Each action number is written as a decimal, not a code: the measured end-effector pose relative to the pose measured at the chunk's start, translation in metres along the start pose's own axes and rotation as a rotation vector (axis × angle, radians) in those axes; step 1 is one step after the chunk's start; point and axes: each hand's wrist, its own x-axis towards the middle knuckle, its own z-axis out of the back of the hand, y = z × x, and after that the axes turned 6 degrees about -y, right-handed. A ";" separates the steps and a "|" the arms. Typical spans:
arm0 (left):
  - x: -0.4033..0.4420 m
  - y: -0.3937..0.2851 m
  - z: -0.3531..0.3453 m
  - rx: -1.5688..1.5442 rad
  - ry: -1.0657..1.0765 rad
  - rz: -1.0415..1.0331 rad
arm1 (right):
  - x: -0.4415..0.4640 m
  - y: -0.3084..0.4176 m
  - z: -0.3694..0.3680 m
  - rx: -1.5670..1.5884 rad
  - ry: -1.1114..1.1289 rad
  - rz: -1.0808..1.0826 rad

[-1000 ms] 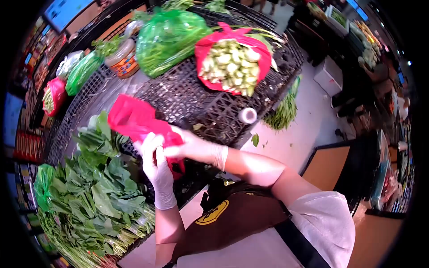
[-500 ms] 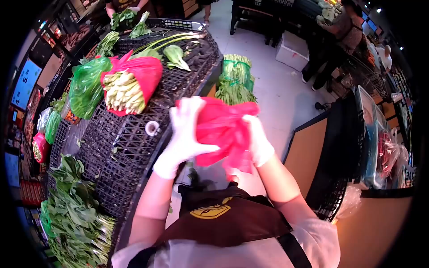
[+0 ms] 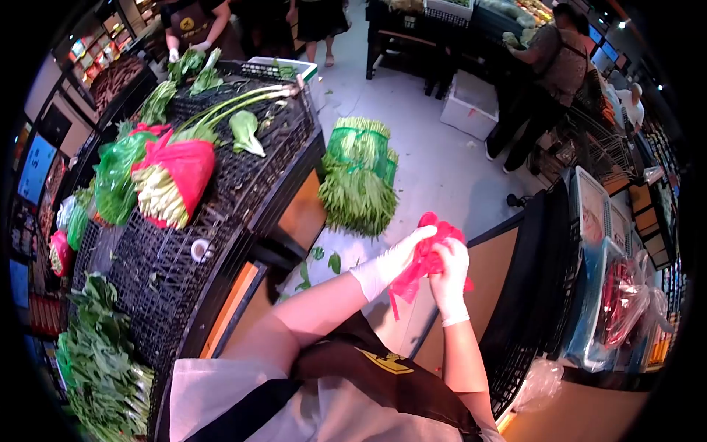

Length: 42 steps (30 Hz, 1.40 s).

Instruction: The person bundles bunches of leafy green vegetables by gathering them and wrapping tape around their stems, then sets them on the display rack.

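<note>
A red plastic bag (image 3: 421,267) is bunched up between my two white-gloved hands, out over the aisle floor. My left hand (image 3: 398,258) pinches it from the left side. From the right, my right hand (image 3: 451,274) has its fingers curled round the crumpled plastic. Whether anything is inside the bag cannot be made out. Beyond my hands, large bundles of leafy green stalks (image 3: 359,177), wrapped in green bands, stand on the floor.
On my left, a black crate-topped stand (image 3: 173,269) carries a red-wrapped bunch of pale stalks (image 3: 163,193), a loose bok choy (image 3: 245,132) and leafy greens (image 3: 103,361). A white foam box (image 3: 470,104) sits on the floor. Two co-workers stand farther off.
My hands have moved right, away from the stand. The red bag, spread wide before, is now gathered into a small bunch. My view has turned, showing more of the floor bundles.
</note>
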 end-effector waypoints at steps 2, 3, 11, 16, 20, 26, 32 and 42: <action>0.023 -0.008 -0.002 0.206 -0.131 -0.148 | 0.021 0.003 -0.003 -0.194 0.144 0.158; 0.026 -0.016 -0.008 0.218 -0.183 -0.196 | 0.033 0.003 -0.009 -0.155 0.218 0.173; 0.124 -0.145 0.025 -0.044 -0.424 -0.375 | 0.154 -0.045 -0.076 0.395 0.390 0.161; 0.135 -0.240 -0.013 -0.111 -0.373 -0.500 | 0.232 -0.051 -0.092 0.366 0.207 0.113; 0.154 -0.259 -0.061 -0.039 -0.344 -0.491 | 0.290 -0.065 -0.141 0.696 0.245 -0.001; 0.177 -0.268 -0.043 0.101 -0.338 -0.566 | 0.369 -0.086 -0.183 0.908 0.492 0.003; 0.257 -0.291 -0.004 -0.266 0.101 -0.625 | 0.449 -0.141 -0.205 1.101 0.532 0.125; 0.476 -0.327 -0.110 -0.003 -0.251 -0.466 | 0.600 -0.341 -0.201 1.175 0.562 -0.422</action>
